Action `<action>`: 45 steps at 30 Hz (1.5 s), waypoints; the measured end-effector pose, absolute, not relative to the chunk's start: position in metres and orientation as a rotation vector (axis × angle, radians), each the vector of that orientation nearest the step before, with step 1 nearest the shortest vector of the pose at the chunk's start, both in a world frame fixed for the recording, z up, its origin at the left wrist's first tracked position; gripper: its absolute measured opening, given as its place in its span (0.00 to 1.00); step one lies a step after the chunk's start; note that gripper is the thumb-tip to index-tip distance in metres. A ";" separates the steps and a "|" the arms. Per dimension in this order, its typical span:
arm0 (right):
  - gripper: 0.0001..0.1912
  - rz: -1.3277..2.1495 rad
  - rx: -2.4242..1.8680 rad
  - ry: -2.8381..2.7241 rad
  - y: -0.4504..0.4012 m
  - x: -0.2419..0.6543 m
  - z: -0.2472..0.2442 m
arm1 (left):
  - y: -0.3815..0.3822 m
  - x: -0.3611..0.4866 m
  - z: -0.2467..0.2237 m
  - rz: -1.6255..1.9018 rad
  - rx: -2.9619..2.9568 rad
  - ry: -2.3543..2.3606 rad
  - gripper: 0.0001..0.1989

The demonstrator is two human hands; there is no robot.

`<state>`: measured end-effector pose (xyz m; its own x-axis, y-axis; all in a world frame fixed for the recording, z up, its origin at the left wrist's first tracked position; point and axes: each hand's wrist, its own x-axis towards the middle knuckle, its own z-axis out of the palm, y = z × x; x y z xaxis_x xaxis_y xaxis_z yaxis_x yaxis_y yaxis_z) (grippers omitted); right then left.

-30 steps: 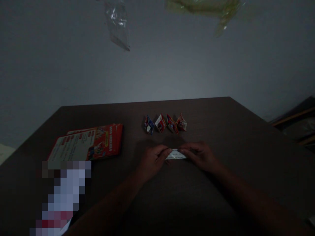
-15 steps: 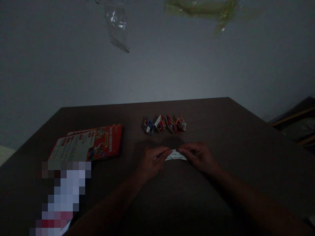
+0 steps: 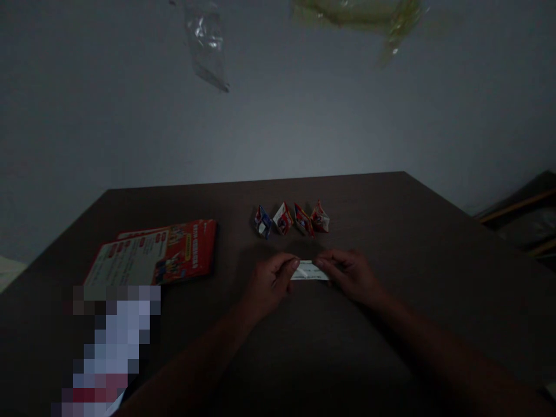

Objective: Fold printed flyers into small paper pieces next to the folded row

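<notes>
A small white piece of folded paper (image 3: 309, 270) with printed lines is stretched between my two hands, just above the table. My left hand (image 3: 273, 284) pinches its left end between thumb and fingers. At the right end, my right hand (image 3: 347, 277) grips it the same way, the thumb lying on top. Just beyond my hands stands a row of several small folded paper pieces, among them a blue one (image 3: 262, 222), a red-and-white one (image 3: 283, 219) and a red one (image 3: 303, 220).
On the left of the dark table (image 3: 373, 202) lies a stack of red-and-white printed sheets (image 3: 191, 249). A pixelated pale patch (image 3: 124, 336) covers the area below it. Behind the table rises a grey wall (image 3: 278, 127) with clear plastic (image 3: 208, 46) and yellowish tape (image 3: 356, 14).
The paper between my hands has turned from bowed to flatter and straighter. My left thumb has shifted slightly. The row of folded pieces has not moved.
</notes>
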<state>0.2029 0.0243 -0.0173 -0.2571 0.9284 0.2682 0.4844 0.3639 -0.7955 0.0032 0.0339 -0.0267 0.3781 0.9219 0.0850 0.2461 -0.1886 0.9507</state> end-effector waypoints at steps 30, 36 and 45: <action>0.18 0.889 -1.166 -1.757 0.023 0.204 -0.018 | 0.037 0.004 -0.025 0.961 1.934 1.069 0.20; 0.23 0.783 -1.165 -1.772 0.023 0.206 -0.018 | 0.036 0.004 -0.022 0.940 1.898 1.040 0.17; 0.23 0.743 -1.135 -1.758 0.023 0.206 -0.025 | 0.034 0.005 -0.021 0.871 1.975 1.047 0.15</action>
